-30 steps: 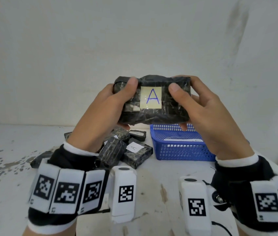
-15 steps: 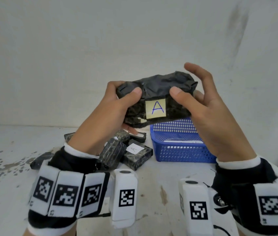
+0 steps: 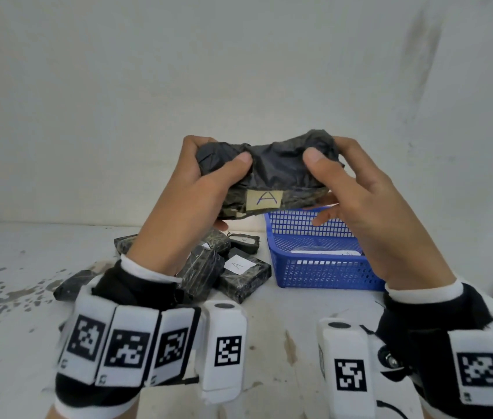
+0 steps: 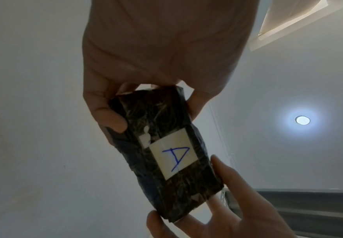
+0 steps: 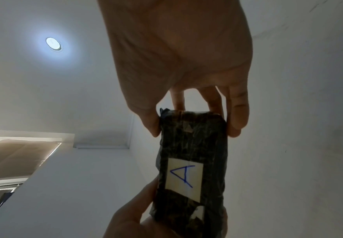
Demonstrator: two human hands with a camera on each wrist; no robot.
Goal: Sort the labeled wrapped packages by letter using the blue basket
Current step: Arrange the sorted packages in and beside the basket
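Black-wrapped package point(image 3: 269, 176) is up in the air above the table, long side level, pale label with a blue "A" point(image 3: 264, 198) facing the head camera low on its front; its crinkled top is tilted toward the viewer, one end in the left hand point(image 3: 196, 189), the other in the right hand point(image 3: 357, 195); blue basket point(image 3: 323, 275) sits on the table below and to the right, mesh walls, something pale lying inside, possibly a label, too hidden to read; a heap of dark wrapped packages point(image 3: 209, 261) lies just left of it, one point(image 3: 245, 276) showing a white "A" label.
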